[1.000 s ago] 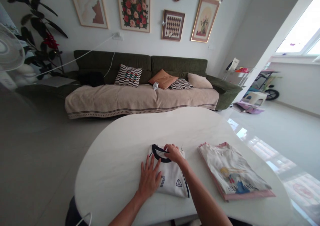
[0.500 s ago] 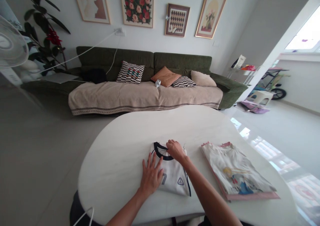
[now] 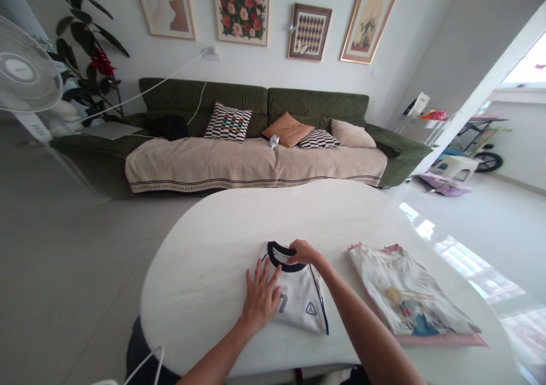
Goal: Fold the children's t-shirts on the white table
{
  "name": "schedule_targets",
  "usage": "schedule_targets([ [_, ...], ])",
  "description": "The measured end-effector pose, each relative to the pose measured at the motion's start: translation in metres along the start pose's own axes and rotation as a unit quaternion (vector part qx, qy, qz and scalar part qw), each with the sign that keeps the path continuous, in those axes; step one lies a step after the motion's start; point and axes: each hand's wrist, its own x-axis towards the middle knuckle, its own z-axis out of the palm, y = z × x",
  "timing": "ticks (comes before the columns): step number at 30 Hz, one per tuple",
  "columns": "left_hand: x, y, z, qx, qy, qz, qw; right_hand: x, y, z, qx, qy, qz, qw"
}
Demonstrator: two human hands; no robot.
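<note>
Since the earlier picture our view has swung slightly left, so everything sits a little further right in the frame; our hands have kept their places on the shirt.

Across the upper half of the frame we see a long green sofa (image 3: 256,123) with a beige throw and patterned cushions, below framed pictures on the wall. Filling the lower half is a white oval table (image 3: 205,271).

Low and right of centre lies a folded cartoon-print shirt (image 3: 409,297) with pink trim, well apart from our hands.

At lower centre lies the white jersey (image 3: 301,299), folded into a compact rectangle, with its dark navy collar (image 3: 279,254) at the far end.

Our left hand (image 3: 261,298) rests flat on the jersey's left half, fingers spread and open, pressing the fabric down. Our right hand (image 3: 303,252) sits at the collar, fingers curled on the neckline, apparently pinching it.

We judge the fold to be nearly complete and now being tidied at the neck. A next move would call for smoothing the cloth gently without disturbing the folded edges.
</note>
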Motion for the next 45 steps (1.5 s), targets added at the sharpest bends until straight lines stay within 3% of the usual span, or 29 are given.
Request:
schedule_targets([
  [11,0.001,0.001,-0.004,-0.006,-0.014,-0.008,1.0,0.013,0.005,-0.001,0.051,-0.075,-0.005,0.996],
  [30,0.002,0.0,-0.001,-0.008,-0.021,-0.014,1.0,0.02,0.01,0.016,0.087,0.0,-0.01,0.996],
  [35,0.001,-0.001,0.001,-0.007,-0.029,-0.011,1.0,0.018,0.012,0.024,0.091,0.052,0.018,0.994],
  [39,0.003,-0.001,0.001,-0.008,-0.044,-0.01,0.999,0.011,0.012,0.022,0.074,0.156,0.059,0.983],
  [42,0.004,-0.003,0.004,-0.012,-0.058,-0.013,0.998,-0.006,0.007,0.024,0.055,0.251,0.087,0.962],
  [45,0.003,-0.006,0.009,-0.019,-0.067,-0.017,0.997,-0.033,-0.002,0.046,0.039,0.306,0.1,0.946],
])
